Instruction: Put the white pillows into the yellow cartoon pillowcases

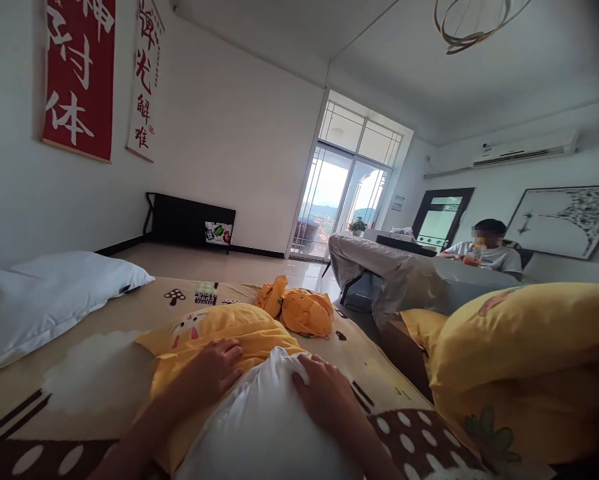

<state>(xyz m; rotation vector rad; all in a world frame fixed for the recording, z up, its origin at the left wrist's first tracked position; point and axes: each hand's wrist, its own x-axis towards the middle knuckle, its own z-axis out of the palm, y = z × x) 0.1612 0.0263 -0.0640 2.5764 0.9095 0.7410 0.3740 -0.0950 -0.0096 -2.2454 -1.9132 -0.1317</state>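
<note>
A white pillow (264, 427) lies closest to me, its gathered tip pointing away. My right hand (326, 393) grips it near that tip, thumb on top and the other fingers folded over the far side. Behind and to the left spreads a yellow pillowcase (229, 330) with a small animal face printed on its corner. My left hand (219, 367) is closed on the pillowcase fabric with bent fingers, beside the white pillow's left edge. Part of the pillowcase runs down under my left forearm. How far the pillow reaches into the case is hidden.
Beneath is a beige patterned bedspread (99, 367). Bundled orange cloth (306, 312) lies beyond the pillowcase, another white pillow (59, 293) at left. Stuffed yellow pillows (529, 340) rise at right. A person (494, 250) sits behind a plastic-covered table (379, 263).
</note>
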